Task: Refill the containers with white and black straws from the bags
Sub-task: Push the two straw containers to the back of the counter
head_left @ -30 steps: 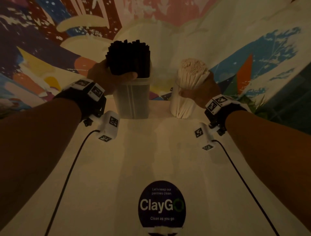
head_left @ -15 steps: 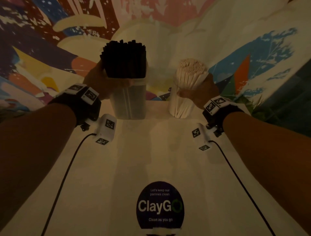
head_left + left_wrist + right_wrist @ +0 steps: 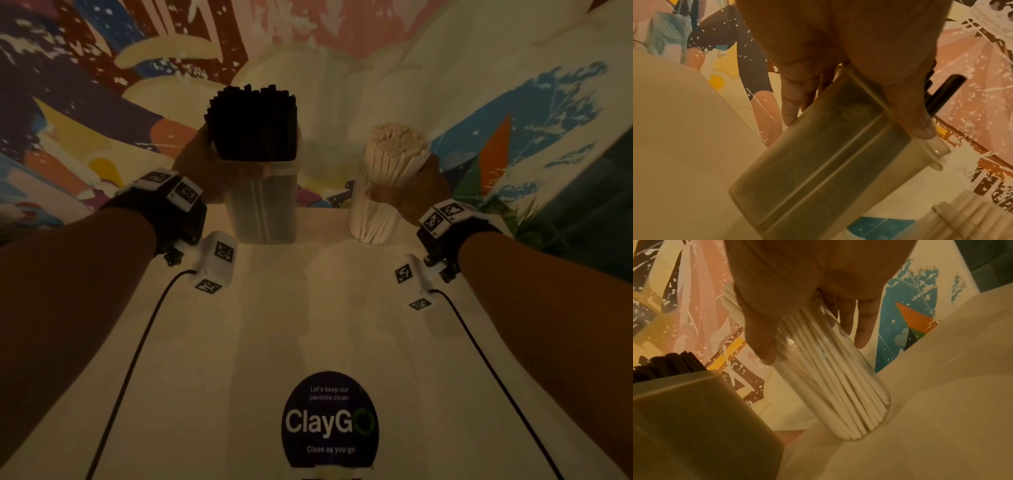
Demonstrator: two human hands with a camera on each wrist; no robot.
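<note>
Left hand (image 3: 205, 168): grip clamped on the upper part of the rectangular container (image 3: 262, 205), thumb across its near rim and fingers wrapped round the far side. The container stands at the far edge of the white tabletop (image 3: 308, 325), against the painted wall (image 3: 85, 102). Black straws (image 3: 253, 123) fill it and project above the rim.

Right hand (image 3: 416, 192): grip clamped on the round clear container (image 3: 371, 219), thumb on its near wall and fingers behind (best seen from the right wrist). White straws (image 3: 395, 150) stand packed inside, fanning out above the hand. The two containers stand apart, side by side. A "ClayGo" sticker (image 3: 329, 419) lies on the near tabletop.
</note>
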